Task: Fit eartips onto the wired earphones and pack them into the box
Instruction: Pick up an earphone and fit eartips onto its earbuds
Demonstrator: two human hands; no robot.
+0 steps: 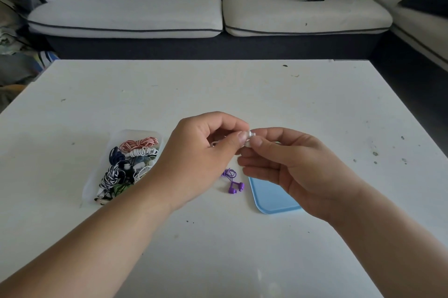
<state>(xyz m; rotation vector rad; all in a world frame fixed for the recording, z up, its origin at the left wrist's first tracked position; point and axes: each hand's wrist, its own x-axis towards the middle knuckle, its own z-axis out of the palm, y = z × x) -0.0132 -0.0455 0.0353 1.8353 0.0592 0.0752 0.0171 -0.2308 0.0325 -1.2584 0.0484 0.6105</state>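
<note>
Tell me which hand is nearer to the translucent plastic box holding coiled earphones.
Left. The left hand is raised just right of the translucent plastic box, its wrist overlapping the box's edge; the right hand is farther right, above the light blue lid.

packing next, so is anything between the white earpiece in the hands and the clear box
Nothing visible does. The left hand and right hand pinch the white earpiece; the clear box lies open, beside the left hand.

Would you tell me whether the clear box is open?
Open: the clear box is uncovered, and the blue lid lies apart on the table.
</note>
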